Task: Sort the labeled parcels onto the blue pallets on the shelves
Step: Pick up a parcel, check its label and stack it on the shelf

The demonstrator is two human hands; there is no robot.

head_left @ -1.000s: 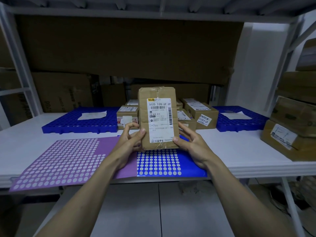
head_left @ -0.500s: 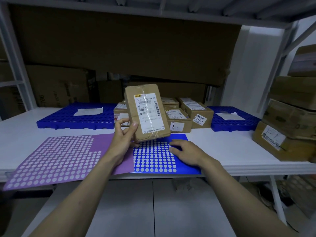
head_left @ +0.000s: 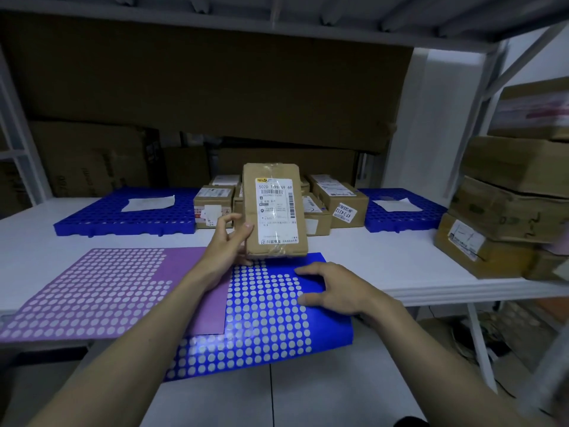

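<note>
One hand now grips the parcel (head_left: pixel 275 211), left (head_left: pixel 229 241); right (head_left: pixel 331 288) released, on sheet (head_left: pixel 326 331).

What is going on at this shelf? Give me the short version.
A person is sorting parcels. The left hand holds a brown cardboard parcel with a white shipping label upright, label towards the camera. The right hand rests on a blue sheet of white round stickers at the shelf's front edge. More labeled cardboard boxes sit between two blue plastic pallets, each bearing only a white paper.
</note>
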